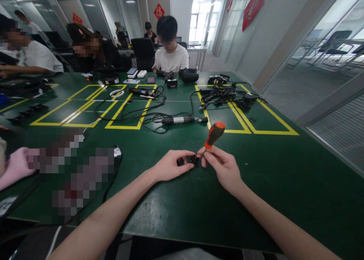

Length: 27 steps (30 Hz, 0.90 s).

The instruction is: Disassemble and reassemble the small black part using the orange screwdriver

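My left hand [176, 165] is closed on a small black part [194, 160] at the tabletop, pinching it between thumb and fingers. What kind of part it is I cannot make out. My right hand [223, 167] grips a screwdriver [215, 134] low down, by its shaft, with thumb and fingers together. The screwdriver's orange and black handle leans up and to the right above the hand. Its lower end points toward the black part, but the fingers hide the tip, so contact cannot be seen.
A corded electric screwdriver [179, 120] lies beyond my hands, its cable looping leftward. Black cables [222, 95] are heaped at the back right. Yellow tape [273, 132] marks the green table [270, 169]. A person [172, 57] sits opposite; a pink sleeve [18, 165] reaches in at left.
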Each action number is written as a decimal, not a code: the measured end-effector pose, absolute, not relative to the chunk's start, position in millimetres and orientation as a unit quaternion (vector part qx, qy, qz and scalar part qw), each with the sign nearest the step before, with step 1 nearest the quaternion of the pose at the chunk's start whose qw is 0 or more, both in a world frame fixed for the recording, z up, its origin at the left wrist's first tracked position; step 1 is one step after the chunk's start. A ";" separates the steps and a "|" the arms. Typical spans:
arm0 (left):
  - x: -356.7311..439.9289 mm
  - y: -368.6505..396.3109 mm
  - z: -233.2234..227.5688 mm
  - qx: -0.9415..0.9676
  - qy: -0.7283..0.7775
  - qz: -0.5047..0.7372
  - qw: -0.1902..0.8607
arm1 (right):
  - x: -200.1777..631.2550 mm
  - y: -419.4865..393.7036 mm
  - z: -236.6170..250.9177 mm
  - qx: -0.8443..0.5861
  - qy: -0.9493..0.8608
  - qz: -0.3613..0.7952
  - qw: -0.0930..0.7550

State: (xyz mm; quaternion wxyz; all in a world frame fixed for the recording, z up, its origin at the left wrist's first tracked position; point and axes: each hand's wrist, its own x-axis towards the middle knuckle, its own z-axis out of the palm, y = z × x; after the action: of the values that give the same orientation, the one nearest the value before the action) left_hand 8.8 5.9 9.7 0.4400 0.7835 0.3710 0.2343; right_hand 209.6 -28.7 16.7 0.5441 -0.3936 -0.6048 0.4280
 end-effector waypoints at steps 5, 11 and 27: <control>8.9 6.2 9.5 0.784 0.377 0.227 0.437 | 208.3 -28.6 12.0 -0.412 -0.566 0.441 0.562; 9.0 6.0 8.4 0.785 0.381 0.227 0.433 | 208.6 -29.4 13.9 -0.404 -0.582 0.429 0.560; 9.2 6.4 7.3 0.785 0.370 0.246 0.432 | 210.5 -29.9 19.0 -0.406 -0.591 0.416 0.560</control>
State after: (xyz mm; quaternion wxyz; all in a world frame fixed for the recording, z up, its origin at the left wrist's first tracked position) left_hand 9.2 6.4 7.3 0.4316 0.7852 0.3697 0.2461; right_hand 210.5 -29.9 19.0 0.5596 -0.4055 -0.5908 0.4163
